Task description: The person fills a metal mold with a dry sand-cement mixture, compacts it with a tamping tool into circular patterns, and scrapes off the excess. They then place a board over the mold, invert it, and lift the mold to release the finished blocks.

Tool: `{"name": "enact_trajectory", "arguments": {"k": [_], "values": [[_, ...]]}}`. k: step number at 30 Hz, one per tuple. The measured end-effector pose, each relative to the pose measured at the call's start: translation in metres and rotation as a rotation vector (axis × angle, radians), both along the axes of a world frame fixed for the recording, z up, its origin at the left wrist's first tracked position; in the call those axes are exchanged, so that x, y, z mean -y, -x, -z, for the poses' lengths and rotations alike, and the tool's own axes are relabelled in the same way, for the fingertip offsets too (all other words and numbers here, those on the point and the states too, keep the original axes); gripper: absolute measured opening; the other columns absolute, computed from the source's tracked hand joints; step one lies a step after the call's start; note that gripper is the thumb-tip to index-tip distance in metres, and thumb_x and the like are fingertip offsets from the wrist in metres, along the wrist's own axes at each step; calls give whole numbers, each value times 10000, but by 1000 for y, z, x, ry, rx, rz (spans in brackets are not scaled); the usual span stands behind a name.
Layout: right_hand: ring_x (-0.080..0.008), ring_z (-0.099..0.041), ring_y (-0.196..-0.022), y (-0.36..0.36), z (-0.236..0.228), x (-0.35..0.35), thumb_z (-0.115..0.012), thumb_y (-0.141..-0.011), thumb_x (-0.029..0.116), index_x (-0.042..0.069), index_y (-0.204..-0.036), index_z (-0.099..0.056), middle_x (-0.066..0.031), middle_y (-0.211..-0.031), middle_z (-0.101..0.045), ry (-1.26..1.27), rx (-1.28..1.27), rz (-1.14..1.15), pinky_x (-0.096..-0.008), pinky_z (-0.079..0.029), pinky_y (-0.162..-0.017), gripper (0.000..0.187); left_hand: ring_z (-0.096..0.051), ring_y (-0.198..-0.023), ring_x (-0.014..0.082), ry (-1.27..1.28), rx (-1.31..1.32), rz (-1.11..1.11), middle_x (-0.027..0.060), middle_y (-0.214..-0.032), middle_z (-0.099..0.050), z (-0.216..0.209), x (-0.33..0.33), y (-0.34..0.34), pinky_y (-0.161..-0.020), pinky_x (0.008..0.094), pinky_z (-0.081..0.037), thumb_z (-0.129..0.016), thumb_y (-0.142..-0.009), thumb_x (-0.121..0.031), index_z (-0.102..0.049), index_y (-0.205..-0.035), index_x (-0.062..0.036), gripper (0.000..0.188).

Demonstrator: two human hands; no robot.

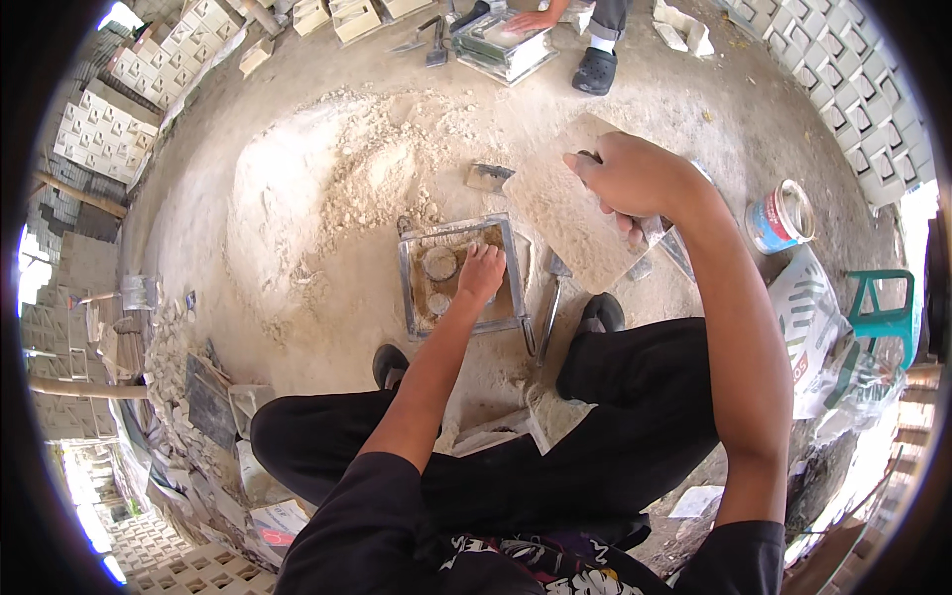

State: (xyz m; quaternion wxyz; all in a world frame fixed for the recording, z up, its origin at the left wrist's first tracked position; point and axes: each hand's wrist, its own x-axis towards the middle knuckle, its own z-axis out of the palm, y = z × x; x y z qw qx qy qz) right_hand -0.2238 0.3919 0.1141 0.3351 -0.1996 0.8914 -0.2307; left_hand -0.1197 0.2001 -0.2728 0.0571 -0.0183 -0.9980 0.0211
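Observation:
My left hand (pixel 482 270) reaches into a square metal mould (pixel 405 288) on the ground between my feet. Its fingers are bent together at the inner right part; what they hold, if anything, is hidden. Beside them in the mould, round pale discs (pixel 441 263) sit in damp-looking brown material. Up and to the right, my right hand (pixel 640 178) is closed on a flat, dust-coated board (pixel 565 213), held tilted above the ground. A bit of something dark shows at its fingers. A long-handled metal tool (pixel 548 312) lies just right of the mould.
Heaped pale powder (pixel 297 188) spreads left of the mould. A small block-like tool (pixel 488 177) lies beyond it. A co-worker's hand (pixel 531 20) rests on another mould (pixel 506 55) at the far side. To the right are a bucket (pixel 780 218), a sack (pixel 803 317) and a green stool (pixel 883 317).

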Motion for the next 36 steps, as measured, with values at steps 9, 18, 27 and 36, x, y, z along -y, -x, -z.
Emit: {"name": "enact_trajectory", "arguments": {"k": [9,18,27,36], "values": [[-205,-583,-448,-2,5,0,-459,-980,385,-52,-830,-477,-116,-660,-572,-29,-38,-12,-345,-489,-377,463,-529,-1106,278,-411,-109,-142,132,-1114,-576,-24,-4,1,-1024,447,-352,-477,-945,-310,-593,-1061,-31,324],[-242,-589,-424,-8,2,6,-435,-983,297,-85,-682,-502,-135,-550,-553,-11,-48,-33,-366,-487,-425,491,-413,-1310,308,-373,-200,-298,175,-1394,-465,5,27,-45,-1113,476,-269,-461,-959,-375,-480,-1327,-2,525],[-211,-585,-430,-5,8,1,-474,-974,343,-85,-787,-489,-121,-627,-561,-10,-27,-51,-349,-466,-372,467,-362,-1333,385,-358,-283,-476,257,-1401,-424,-5,43,-45,-1131,484,-226,-453,-955,-356,-434,-1349,46,563],[-254,-614,-451,-7,5,3,-399,-999,294,-105,-706,-517,-170,-589,-587,-50,-31,-74,-379,-510,-453,509,-129,-1447,373,-415,-13,-589,248,-1545,-169,-2,72,-3,-1174,459,-122,-399,-970,-415,-198,-1465,67,720]]}}
